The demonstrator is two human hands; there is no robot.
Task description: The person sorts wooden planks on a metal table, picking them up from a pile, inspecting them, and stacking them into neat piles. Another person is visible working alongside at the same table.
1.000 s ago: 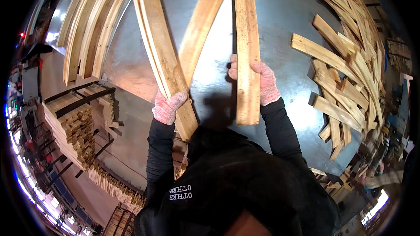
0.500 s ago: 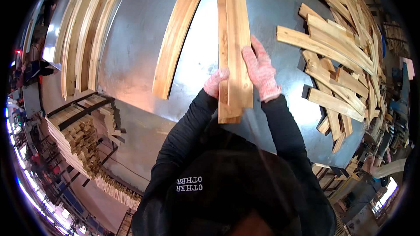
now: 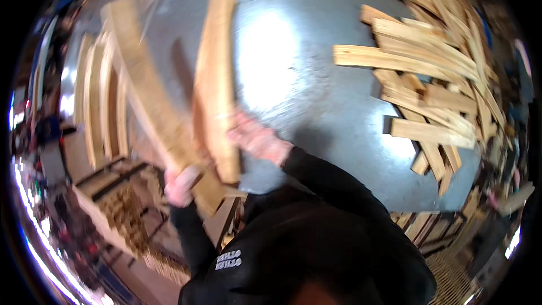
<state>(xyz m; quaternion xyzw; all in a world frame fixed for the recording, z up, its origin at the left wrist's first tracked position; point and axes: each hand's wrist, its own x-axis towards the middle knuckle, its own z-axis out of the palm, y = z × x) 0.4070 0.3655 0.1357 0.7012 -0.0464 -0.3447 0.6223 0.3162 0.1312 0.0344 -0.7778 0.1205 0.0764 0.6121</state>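
My gloved left hand [image 3: 182, 185] is closed around the near end of a long wooden board [image 3: 144, 73]. That board slants up to the far left above the metal table and is smeared by motion. A second wooden board [image 3: 217, 79] points away from me in the middle. The fingers of my gloved right hand [image 3: 261, 138] are closed against its right edge near the closer end; the thumb is hidden. A darker strip shows along this board's left side, and I cannot tell whether it is another board or a shadow.
Several boards stand side by side in a row [image 3: 99, 101] on the left of the metal table [image 3: 316, 107]. A loose heap of boards [image 3: 429, 79] covers the right side. Below the table's left edge, a rack holds stacked wood [image 3: 127, 212].
Two boards were together between my hands; now my hands are apart, with one board swung left in my left hand. My right hand has moved left. The view has shifted.
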